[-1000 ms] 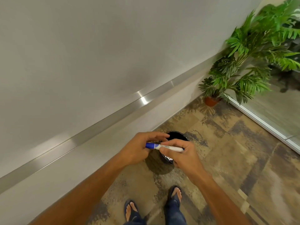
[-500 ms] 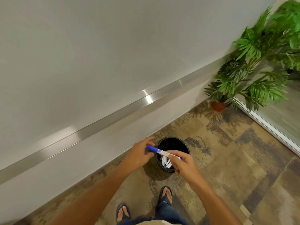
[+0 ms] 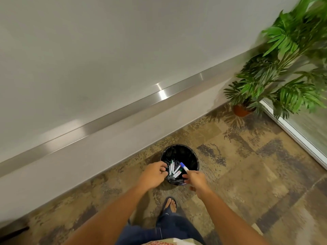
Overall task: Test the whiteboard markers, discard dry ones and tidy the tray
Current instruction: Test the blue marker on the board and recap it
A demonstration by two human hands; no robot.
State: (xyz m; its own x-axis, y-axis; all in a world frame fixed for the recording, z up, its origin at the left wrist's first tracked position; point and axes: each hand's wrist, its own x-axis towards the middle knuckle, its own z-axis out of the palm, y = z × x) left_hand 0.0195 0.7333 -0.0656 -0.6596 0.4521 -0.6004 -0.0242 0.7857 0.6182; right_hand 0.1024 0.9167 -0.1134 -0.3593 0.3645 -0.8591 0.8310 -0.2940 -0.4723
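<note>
A small black bin (image 3: 192,157) lined with a dark bag stands on the floor by the wall. Several white markers (image 3: 174,169) with green caps lie inside it. My right hand (image 3: 195,179) pinches the white barrel of a blue-capped marker (image 3: 183,166), whose cap end points over the bin's opening. My left hand (image 3: 154,175) hovers at the bin's left rim with its fingers curled and nothing in them. The long metal marker tray (image 3: 123,108) runs along the bottom of the whiteboard (image 3: 106,50) above.
A potted green plant (image 3: 276,71) in an orange pot stands in the right corner next to a glass partition (image 3: 300,133). Patterned brown carpet (image 3: 247,174) spreads to the right. My sandalled foot (image 3: 170,204) is just behind the bin.
Both hands held the blue-capped marker a second ago. My left hand has let go, and my right hand has lowered the marker over the bin. The view tilted down.
</note>
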